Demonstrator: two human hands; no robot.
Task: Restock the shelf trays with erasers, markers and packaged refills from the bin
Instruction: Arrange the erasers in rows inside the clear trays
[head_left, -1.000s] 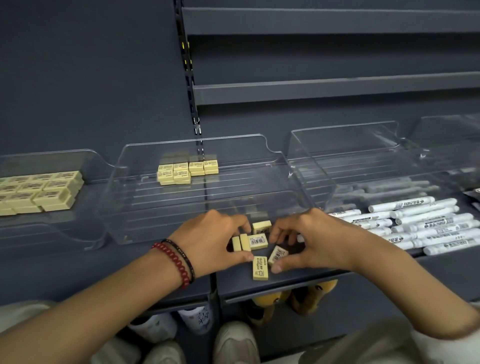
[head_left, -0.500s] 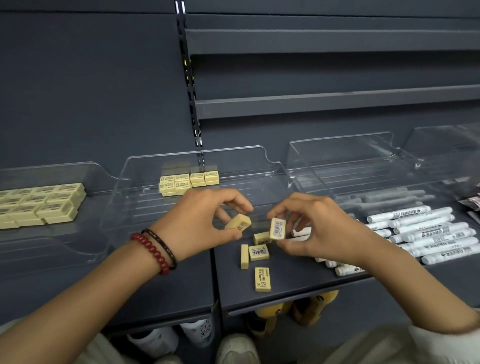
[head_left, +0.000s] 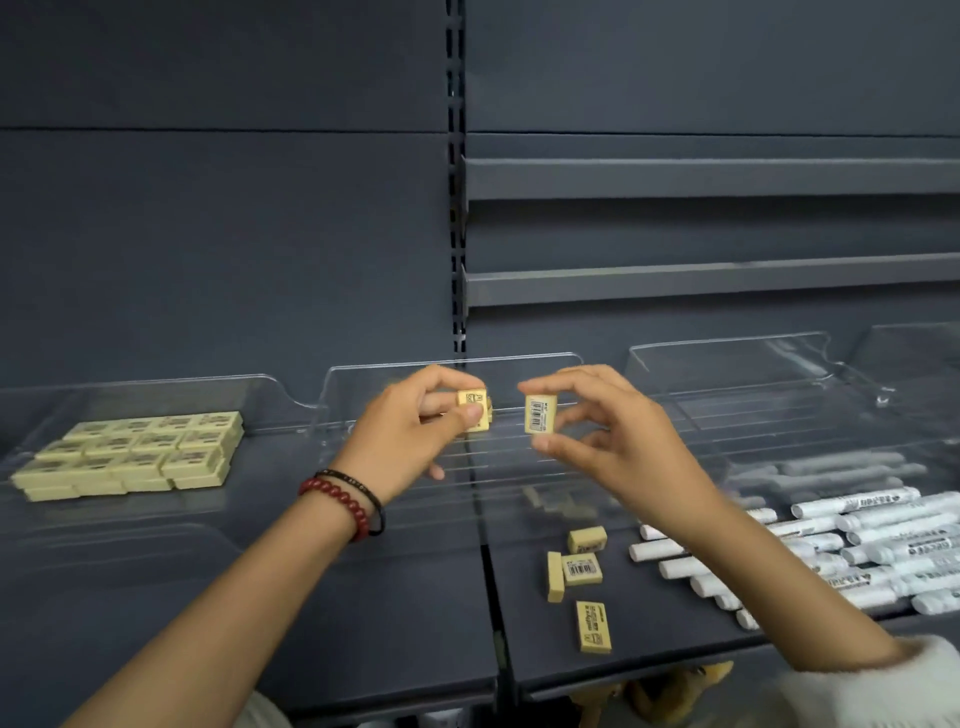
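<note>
My left hand (head_left: 415, 431) pinches a yellow eraser (head_left: 475, 402) between thumb and fingers over the back of the middle clear tray (head_left: 395, 499). My right hand (head_left: 608, 431) pinches a second eraser (head_left: 540, 414), barcode side toward me, just right of the first. Both erasers hang above the tray, close together but apart. Several loose erasers (head_left: 582, 569) lie on the dark shelf in front of the tray. The small stack at the tray's back is mostly hidden behind my left hand.
The left clear tray (head_left: 31, 415) holds a block of stacked erasers (head_left: 140, 452). White markers (head_left: 862, 540) fill the right tray (head_left: 727, 358). Empty grey shelves (head_left: 701, 280) run above on the right. Shoes show below the shelf edge.
Both hands picked an eraser each off the shelf front and rose up and back over the middle tray. The view tilted upward.
</note>
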